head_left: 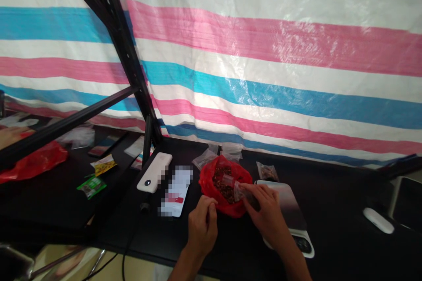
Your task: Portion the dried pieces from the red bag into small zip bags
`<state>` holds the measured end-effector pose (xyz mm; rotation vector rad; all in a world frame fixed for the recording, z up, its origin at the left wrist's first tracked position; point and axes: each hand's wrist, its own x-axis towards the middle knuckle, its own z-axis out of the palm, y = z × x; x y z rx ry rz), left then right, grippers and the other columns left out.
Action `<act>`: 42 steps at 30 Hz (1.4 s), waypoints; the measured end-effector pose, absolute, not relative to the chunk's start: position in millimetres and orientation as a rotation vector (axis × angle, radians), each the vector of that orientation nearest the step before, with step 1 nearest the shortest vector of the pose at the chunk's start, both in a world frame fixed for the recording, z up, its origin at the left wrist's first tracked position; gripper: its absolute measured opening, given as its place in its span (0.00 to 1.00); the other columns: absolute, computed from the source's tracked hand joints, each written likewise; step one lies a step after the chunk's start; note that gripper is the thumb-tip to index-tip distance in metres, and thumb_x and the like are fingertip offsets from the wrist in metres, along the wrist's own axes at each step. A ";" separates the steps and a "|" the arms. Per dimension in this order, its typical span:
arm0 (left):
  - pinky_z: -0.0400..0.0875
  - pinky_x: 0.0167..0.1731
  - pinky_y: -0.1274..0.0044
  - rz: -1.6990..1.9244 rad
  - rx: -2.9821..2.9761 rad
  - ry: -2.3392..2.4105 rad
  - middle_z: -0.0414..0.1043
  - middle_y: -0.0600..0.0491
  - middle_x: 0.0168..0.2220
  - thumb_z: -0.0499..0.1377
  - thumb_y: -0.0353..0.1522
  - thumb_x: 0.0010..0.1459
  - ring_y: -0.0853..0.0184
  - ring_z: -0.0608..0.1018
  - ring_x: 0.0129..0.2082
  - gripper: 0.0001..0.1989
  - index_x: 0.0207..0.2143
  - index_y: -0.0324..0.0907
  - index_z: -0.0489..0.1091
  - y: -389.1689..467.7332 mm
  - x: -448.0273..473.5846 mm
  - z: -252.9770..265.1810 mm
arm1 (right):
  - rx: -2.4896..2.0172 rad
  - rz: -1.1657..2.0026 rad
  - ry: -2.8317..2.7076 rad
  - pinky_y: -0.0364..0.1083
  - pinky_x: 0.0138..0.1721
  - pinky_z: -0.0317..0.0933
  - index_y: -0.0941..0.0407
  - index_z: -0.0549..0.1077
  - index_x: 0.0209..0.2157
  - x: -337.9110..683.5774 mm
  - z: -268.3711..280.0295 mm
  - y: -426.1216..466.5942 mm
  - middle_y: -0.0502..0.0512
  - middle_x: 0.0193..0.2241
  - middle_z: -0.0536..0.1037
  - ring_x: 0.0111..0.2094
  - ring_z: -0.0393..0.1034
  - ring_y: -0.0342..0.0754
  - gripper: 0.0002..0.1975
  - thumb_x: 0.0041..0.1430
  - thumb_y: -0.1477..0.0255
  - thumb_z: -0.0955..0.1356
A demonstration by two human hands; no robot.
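Note:
A red plastic bag (207, 181) stands open on the black table, with small brown pieces (221, 186) inside. My left hand (203, 225) is closed at the bag's near left rim, its fingertips pinching the red plastic. Over the near right side of the opening, my right hand (266, 211) grips a small clear plastic bag (240, 191). A clear piece of plastic (227, 179) lies on the brown pieces; whether it belongs to that small bag I cannot tell. Right of the red bag is a white kitchen scale (292, 208), partly covered by my right forearm.
Clear bags (206, 157) lie behind the red bag, a filled sachet (267, 171) behind the scale. A phone (178, 189) and white power bank (154, 172) are left, a white oval device (378, 220) right. Beyond a black frame (132, 68), another person's hand (15, 136) is near red plastic (39, 160).

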<state>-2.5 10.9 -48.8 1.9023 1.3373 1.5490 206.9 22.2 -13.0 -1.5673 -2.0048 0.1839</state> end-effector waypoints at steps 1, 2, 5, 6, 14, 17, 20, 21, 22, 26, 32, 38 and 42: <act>0.70 0.29 0.80 1.550 1.900 1.337 0.71 0.54 0.29 0.48 0.28 0.70 0.70 0.76 0.27 0.12 0.36 0.43 0.69 10.9 -2.7 -49.1 | -1.589 0.160 -1.967 0.56 0.48 0.59 0.46 0.76 0.51 215.2 -14.4 19.7 0.52 0.44 0.82 0.45 0.74 0.57 0.14 0.64 0.69 0.67; 0.70 0.29 0.80 1.551 1.897 1.337 0.71 0.54 0.29 0.48 0.28 0.70 0.70 0.76 0.27 0.12 0.36 0.43 0.69 10.9 -2.9 -49.4 | -1.615 0.128 -1.922 0.56 0.47 0.59 0.46 0.76 0.50 225.1 -16.2 16.9 0.53 0.43 0.82 0.45 0.74 0.57 0.14 0.64 0.67 0.67; 0.70 0.29 0.80 1.547 1.893 1.326 0.71 0.54 0.29 0.48 0.29 0.70 0.70 0.76 0.27 0.12 0.36 0.43 0.69 10.7 -3.0 -50.0 | -1.704 0.018 -1.794 0.56 0.46 0.61 0.47 0.77 0.50 261.0 -24.1 7.9 0.55 0.43 0.82 0.45 0.75 0.58 0.16 0.62 0.61 0.67; 0.70 0.29 0.80 1.543 1.894 1.320 0.71 0.54 0.29 0.48 0.29 0.70 0.70 0.76 0.27 0.12 0.36 0.43 0.69 10.7 -3.0 -50.1 | -1.734 -0.014 -1.773 0.56 0.46 0.61 0.47 0.77 0.50 272.9 -27.2 5.2 0.55 0.43 0.82 0.44 0.75 0.58 0.16 0.62 0.60 0.67; 0.70 0.30 0.80 1.526 1.924 1.296 0.71 0.55 0.30 0.49 0.27 0.69 0.70 0.76 0.28 0.11 0.36 0.43 0.69 12.2 -1.2 -51.7 | -1.665 -0.095 -1.766 0.61 0.58 0.60 0.50 0.70 0.58 321.9 -31.5 -12.1 0.59 0.55 0.76 0.57 0.68 0.60 0.23 0.64 0.60 0.66; 0.70 0.29 0.81 1.538 1.942 1.292 0.71 0.55 0.29 0.49 0.27 0.69 0.70 0.76 0.27 0.11 0.35 0.43 0.69 12.7 -0.8 -50.8 | -1.666 -0.197 -1.574 0.60 0.56 0.63 0.52 0.73 0.55 330.9 -31.2 -20.8 0.61 0.52 0.77 0.54 0.70 0.60 0.20 0.66 0.58 0.66; 0.70 0.29 0.81 1.549 1.950 1.298 0.71 0.55 0.29 0.49 0.26 0.69 0.71 0.76 0.27 0.11 0.36 0.43 0.69 13.0 -0.4 -49.1 | -1.702 -0.234 -1.495 0.60 0.52 0.65 0.52 0.75 0.51 337.7 -36.0 -29.2 0.61 0.48 0.79 0.50 0.73 0.60 0.19 0.66 0.57 0.65; 0.70 0.28 0.81 1.549 1.953 1.298 0.71 0.55 0.29 0.50 0.26 0.69 0.71 0.76 0.27 0.11 0.36 0.44 0.69 13.0 -0.2 -48.7 | -1.701 -0.231 -1.497 0.60 0.52 0.66 0.53 0.76 0.50 339.1 -37.8 -31.4 0.61 0.47 0.79 0.49 0.73 0.60 0.18 0.66 0.57 0.65; 0.70 0.28 0.82 1.549 1.957 1.295 0.71 0.55 0.29 0.50 0.26 0.69 0.71 0.75 0.26 0.11 0.36 0.44 0.69 13.0 -0.1 -48.3 | -1.694 -0.223 -1.506 0.60 0.52 0.66 0.52 0.76 0.49 339.8 -39.2 -33.2 0.60 0.47 0.79 0.49 0.74 0.60 0.18 0.66 0.57 0.65; 0.70 0.29 0.81 1.544 1.971 1.281 0.71 0.55 0.29 0.50 0.27 0.69 0.71 0.76 0.27 0.11 0.35 0.44 0.69 12.9 -0.1 -48.4 | -1.669 -0.186 -1.527 0.61 0.53 0.66 0.51 0.78 0.47 338.5 -39.5 -35.5 0.59 0.46 0.80 0.49 0.74 0.60 0.16 0.65 0.57 0.66; 0.70 0.29 0.81 1.541 1.953 1.257 0.72 0.55 0.30 0.48 0.27 0.69 0.70 0.77 0.28 0.12 0.34 0.44 0.69 12.0 -1.1 -51.5 | -1.639 -0.142 -1.642 0.63 0.56 0.61 0.48 0.76 0.50 332.2 -35.6 -28.1 0.56 0.47 0.81 0.52 0.72 0.60 0.14 0.65 0.60 0.67; 0.69 0.26 0.81 1.537 1.919 1.270 0.70 0.55 0.28 0.47 0.30 0.70 0.71 0.74 0.24 0.13 0.35 0.44 0.69 10.4 -2.6 -53.2 | -1.717 -0.204 -1.789 0.63 0.55 0.59 0.48 0.73 0.54 327.2 -36.8 -19.0 0.56 0.51 0.80 0.57 0.69 0.62 0.18 0.65 0.61 0.65; 0.70 0.27 0.80 1.523 1.914 1.281 0.71 0.54 0.28 0.47 0.32 0.71 0.70 0.75 0.25 0.15 0.33 0.44 0.70 9.8 -2.2 -53.7 | -1.742 -0.149 -1.835 0.62 0.57 0.57 0.48 0.72 0.57 321.1 -34.6 -16.3 0.55 0.53 0.79 0.60 0.67 0.63 0.21 0.64 0.60 0.65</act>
